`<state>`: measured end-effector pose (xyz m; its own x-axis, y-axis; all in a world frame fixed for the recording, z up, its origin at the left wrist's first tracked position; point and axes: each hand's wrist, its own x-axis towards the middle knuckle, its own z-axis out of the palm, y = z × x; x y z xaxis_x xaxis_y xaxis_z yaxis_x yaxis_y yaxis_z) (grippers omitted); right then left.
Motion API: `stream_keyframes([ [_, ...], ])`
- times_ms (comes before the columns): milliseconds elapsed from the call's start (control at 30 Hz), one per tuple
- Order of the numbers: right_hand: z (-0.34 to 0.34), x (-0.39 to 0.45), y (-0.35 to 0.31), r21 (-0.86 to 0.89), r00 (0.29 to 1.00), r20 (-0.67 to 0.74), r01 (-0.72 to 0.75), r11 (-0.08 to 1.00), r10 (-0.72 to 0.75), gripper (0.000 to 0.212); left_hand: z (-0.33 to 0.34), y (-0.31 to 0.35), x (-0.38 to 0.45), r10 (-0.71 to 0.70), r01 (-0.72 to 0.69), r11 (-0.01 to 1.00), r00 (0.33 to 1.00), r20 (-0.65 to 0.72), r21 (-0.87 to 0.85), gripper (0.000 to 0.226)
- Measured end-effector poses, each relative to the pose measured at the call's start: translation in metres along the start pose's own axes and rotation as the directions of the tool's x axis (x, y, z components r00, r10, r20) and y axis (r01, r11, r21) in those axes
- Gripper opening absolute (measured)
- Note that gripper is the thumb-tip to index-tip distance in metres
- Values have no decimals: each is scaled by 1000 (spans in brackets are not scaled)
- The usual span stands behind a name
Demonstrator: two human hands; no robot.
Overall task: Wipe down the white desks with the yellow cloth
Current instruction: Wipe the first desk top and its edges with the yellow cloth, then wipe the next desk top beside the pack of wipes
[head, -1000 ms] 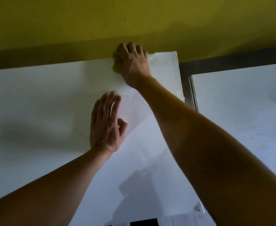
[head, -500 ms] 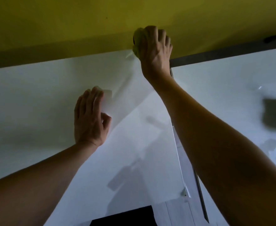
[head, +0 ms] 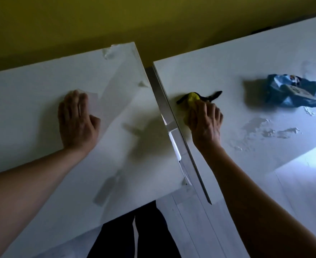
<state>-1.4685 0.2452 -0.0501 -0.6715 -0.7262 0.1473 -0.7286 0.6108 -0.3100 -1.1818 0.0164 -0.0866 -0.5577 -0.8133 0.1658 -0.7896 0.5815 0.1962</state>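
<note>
While the yellow cloth [head: 191, 101] lies bunched on the right table [head: 246, 164], close to that table's left edge, the right hand [head: 205, 121] covers it, grip clamped on the cloth with fingers curled over it. A dark strip, perhaps the cloth's trim, pokes out at 12 o'clock of the hand. At 2 o'clock from the cloth sits a crumpled blue bag [head: 293, 91], with wet smears nearby on the surface. Across the narrow gap, at 9 o'clock, the left hand [head: 78, 121] rests flat on the left table [head: 32, 94], fingers straight and together.
</note>
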Motion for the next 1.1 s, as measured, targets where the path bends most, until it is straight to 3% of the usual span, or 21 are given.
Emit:
stream_keyframes([
  [133,-1,-27,19,69,988,155,-22,997,12,53,-2,23,-15,1,1,999,999,47,-47,61],
  [267,-7,-23,20,112,973,229,4,994,-29,59,-11,91,-81,316,-292,931,945,84,-220,62],
  [367,-14,-28,32,128,967,225,92,988,-119,56,-17,163,-144,412,-358,884,901,138,-300,61],
  [633,-35,-64,98,156,931,172,296,942,-321,52,-1,308,-238,277,-220,941,936,217,-256,59],
  [767,-50,-93,137,157,909,182,350,924,-375,56,14,363,-248,118,-63,959,975,187,-276,65],
  [867,-56,-113,166,155,917,173,336,929,-360,57,33,378,-251,40,-3,960,991,129,-279,60],
  [1100,-40,-107,176,233,910,115,364,902,-398,59,57,373,-233,19,-21,982,1000,-11,-187,52],
])
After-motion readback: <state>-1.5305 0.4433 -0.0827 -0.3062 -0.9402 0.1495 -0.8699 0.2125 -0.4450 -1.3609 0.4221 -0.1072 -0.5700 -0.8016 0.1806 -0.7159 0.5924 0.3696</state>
